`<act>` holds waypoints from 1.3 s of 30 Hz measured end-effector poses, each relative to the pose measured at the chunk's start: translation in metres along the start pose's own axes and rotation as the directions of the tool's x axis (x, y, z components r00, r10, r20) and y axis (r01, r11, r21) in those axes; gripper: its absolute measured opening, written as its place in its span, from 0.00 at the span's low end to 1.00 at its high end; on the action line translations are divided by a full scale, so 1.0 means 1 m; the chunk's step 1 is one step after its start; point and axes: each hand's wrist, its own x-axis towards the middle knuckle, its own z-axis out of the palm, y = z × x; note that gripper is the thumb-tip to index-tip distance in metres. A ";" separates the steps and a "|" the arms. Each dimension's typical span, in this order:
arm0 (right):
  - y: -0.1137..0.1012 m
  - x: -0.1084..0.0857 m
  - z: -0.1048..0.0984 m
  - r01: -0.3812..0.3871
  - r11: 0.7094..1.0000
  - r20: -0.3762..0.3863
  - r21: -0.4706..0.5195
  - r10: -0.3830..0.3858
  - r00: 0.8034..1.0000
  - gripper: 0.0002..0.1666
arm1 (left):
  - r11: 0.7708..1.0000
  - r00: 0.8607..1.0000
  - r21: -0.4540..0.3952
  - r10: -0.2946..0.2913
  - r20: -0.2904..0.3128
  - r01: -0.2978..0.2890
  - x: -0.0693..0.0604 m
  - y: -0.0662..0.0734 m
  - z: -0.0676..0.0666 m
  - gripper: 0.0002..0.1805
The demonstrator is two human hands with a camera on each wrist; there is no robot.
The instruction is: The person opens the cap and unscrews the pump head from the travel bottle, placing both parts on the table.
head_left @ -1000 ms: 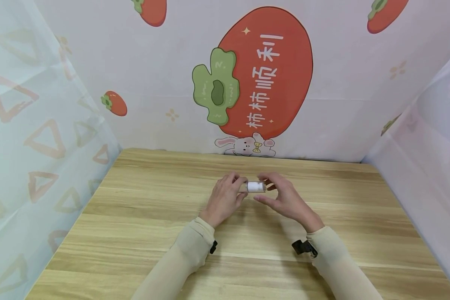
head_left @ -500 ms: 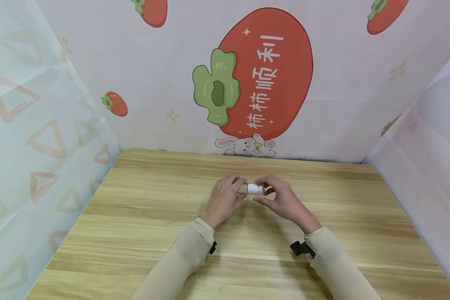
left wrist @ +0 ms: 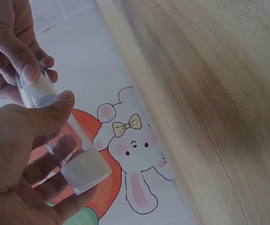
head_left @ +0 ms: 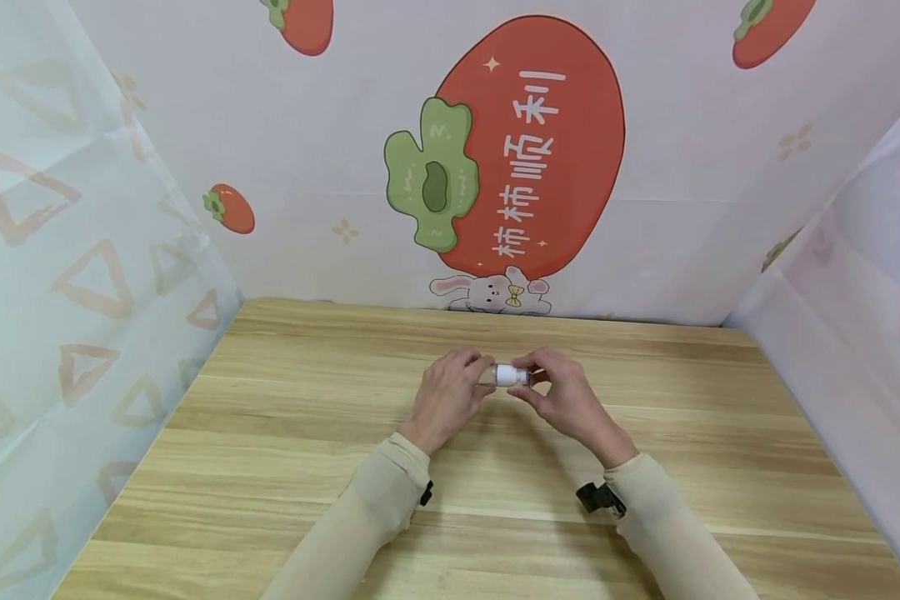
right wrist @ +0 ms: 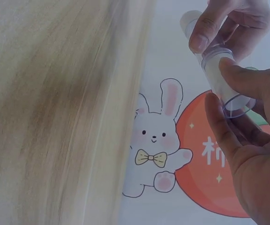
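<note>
A small clear bottle (head_left: 507, 375) lies sideways in the air between my hands. In the left wrist view its left end is a white block (left wrist: 85, 171), and a thin white tube (left wrist: 81, 133) runs along the clear body. My left hand (head_left: 447, 398) grips the body with thumb and fingers. My right hand (head_left: 567, 402) pinches the other end, a white cylinder (right wrist: 214, 70) within a clear sleeve, whose round rim (right wrist: 240, 108) shows in the right wrist view. My fingers hide part of the bottle.
A wood-grain table (head_left: 307, 400) lies under both hands. Behind it stands a white backdrop (head_left: 330, 275) printed with a big red persimmon (head_left: 555, 167) and a rabbit (head_left: 487, 292). Patterned sheets hang at the left (head_left: 82, 292) and right (head_left: 855, 292).
My right hand has moved slightly left, and its thumb and fingers have come together onto the bottle's right end. The left hand stays nearly in place.
</note>
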 end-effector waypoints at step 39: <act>-0.004 -0.002 -0.005 0.013 1.000 -0.060 0.009 -0.013 0.998 0.19 | 0.994 1.000 -0.108 0.001 0.022 0.002 0.006 -0.001 -0.005 0.19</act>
